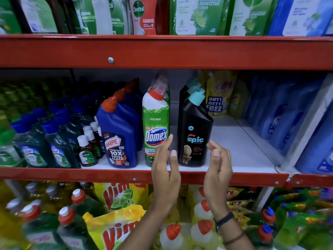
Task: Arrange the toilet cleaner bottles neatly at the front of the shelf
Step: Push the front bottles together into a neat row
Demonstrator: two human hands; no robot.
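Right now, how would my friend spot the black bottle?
Find the middle red shelf, between the two hands. The black bottle stands at the front edge, right of the green and white bottle. It alone is black, with a teal cap.

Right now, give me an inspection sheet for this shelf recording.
Surface: white shelf, bare on the right.
Job's things: Harpic, Domex, Spic upright at the front edge, more behind each.
Clutter: small Dettol bottles left; Giffy pouches at back.
Grippers: left hand and right hand open, flanking Spic, holding nothing.
Cables: nothing seen.
Surroundings: stocked shelves above and below.
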